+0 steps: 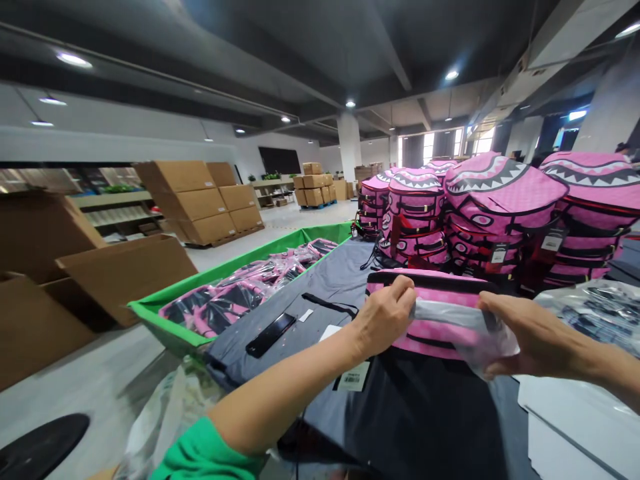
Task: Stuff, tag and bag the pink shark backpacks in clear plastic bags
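A pink bag (435,340) with a black zipper band lies in front of me on the dark table, its lower part covered by a clear plastic bag (450,313). At its left side, my left hand (385,317) is closed, pinching the plastic's edge against the bag. My right hand (525,333) grips the plastic at the right end, thumb above and fingers below. Just left of the pink bag, a hang tag (353,378) with a barcode sticks out. Part of the bag is hidden behind my hands.
Stacked pink shark-mouth bags (500,187) stand behind. On the left, a green-rimmed bin (160,300) holds several wrapped pink bags. A phone (271,335) lies on the grey table cover (320,340). White sheets (575,427) and clear plastic bags (595,310) lie at right; cardboard boxes (200,200) stand beyond.
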`<state>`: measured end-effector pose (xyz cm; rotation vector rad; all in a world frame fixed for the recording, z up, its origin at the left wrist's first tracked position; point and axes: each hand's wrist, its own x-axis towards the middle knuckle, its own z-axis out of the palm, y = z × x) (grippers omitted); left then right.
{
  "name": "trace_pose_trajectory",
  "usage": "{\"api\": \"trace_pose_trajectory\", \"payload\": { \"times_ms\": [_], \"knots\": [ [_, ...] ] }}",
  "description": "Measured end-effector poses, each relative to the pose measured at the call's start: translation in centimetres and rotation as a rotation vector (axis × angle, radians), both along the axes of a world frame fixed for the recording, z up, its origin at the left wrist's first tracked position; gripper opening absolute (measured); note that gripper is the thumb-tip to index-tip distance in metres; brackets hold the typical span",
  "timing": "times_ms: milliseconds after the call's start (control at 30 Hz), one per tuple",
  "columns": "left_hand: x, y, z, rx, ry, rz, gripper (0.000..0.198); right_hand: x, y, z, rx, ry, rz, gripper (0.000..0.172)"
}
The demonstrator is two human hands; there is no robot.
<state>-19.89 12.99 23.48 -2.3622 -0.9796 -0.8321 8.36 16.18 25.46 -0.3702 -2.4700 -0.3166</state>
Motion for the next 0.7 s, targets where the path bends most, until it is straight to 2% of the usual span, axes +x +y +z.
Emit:
{"api": "trace_pose_trajectory", "payload": {
  "times_ms": [33,100,200,233,300,400,467,533,567,633,700],
  "knots": [
    [0.0,-0.1,-0.2,0.024,-0.008,-0.002,0.011,0.1,0.0,-0.2,0.004,-0.001,0.003,0.037],
    [-0.1,-0.5,0.2,-0.054,-0.016,-0.065,0.004,0.2,0.2,-0.6,0.034,0.036,-0.021,0.023],
    [-0.6,-1.7,1.8,-0.296,0.071,-0.246,0.036,-0.1,0.3,-1.5,0.169,0.163,-0.092,0.017],
    [-0.8,-2.1,2.1,-0.337,0.114,-0.278,0.040,-0.3,0.2,-1.8,0.209,0.201,-0.118,0.016],
    [-1.2,-2.3,2.0,-0.309,0.149,-0.269,0.030,-0.8,-0.1,-2.4,0.232,0.234,-0.150,0.013],
    [-1.5,-1.4,-0.1,-0.046,0.080,-0.168,0.009,-1.3,-0.8,-3.2,0.147,0.182,-0.132,0.015],
    [-1.4,-0.4,-1.8,0.196,0.045,-0.116,0.015,-1.4,-1.3,-3.6,0.088,0.119,-0.082,0.016],
    [-1.2,0.0,-3.1,0.324,0.013,-0.067,0.019,-1.6,-1.5,-4.1,0.094,0.109,-0.030,0.007],
    [-1.0,-0.1,-3.4,0.310,0.001,-0.057,0.017,-1.6,-1.4,-4.3,0.136,0.132,-0.031,0.007],
    [-0.4,-1.0,-3.9,0.162,-0.009,-0.075,0.008,-1.7,-1.3,-4.9,0.249,0.208,-0.099,0.016],
    [0.1,-2.2,-4.4,0.022,0.012,-0.110,0.020,-1.8,-1.1,-5.7,0.311,0.275,-0.205,0.018]
  ]
}}
